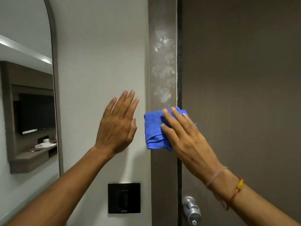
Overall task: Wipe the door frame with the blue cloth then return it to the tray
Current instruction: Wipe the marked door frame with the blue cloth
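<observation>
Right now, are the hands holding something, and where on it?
The right hand presses the blue cloth flat against the door frame, covering its right side. The left hand holds nothing.

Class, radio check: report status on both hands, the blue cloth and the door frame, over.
Right hand flat, pressing blue cloth on door frame. Left hand open, by the wall, empty. White smears remain above cloth. Nothing in the way; tray not in view.

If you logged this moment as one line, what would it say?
step: wiping | right hand: pressing blue cloth on door frame | left hand: open by wall | white smears: above cloth | tray: unseen
</observation>
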Demonstrator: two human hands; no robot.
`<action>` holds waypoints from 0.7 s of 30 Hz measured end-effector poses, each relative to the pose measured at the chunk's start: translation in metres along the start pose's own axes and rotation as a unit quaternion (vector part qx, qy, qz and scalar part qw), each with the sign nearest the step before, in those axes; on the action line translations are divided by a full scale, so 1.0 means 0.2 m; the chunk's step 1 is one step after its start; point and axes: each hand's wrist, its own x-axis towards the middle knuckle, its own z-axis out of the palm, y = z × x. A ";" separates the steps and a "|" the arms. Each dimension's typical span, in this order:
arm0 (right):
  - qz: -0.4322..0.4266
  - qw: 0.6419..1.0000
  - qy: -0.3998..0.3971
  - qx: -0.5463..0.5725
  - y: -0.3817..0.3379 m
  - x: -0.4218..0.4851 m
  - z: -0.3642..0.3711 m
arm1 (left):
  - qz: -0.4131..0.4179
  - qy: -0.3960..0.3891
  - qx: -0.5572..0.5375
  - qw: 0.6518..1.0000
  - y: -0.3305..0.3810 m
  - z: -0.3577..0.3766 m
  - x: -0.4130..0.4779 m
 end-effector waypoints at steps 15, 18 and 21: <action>0.241 0.948 0.114 0.174 -0.28 0.07 0.34 | -0.007 0.001 0.025 1.000 -0.11 0.25 0.01; 0.273 0.942 0.148 0.126 -0.31 0.10 0.41 | -0.007 0.006 0.022 1.000 -0.11 0.25 0.01; 0.302 0.946 0.107 0.045 -0.31 0.11 0.45 | -0.006 0.009 0.021 1.000 -0.11 0.25 0.01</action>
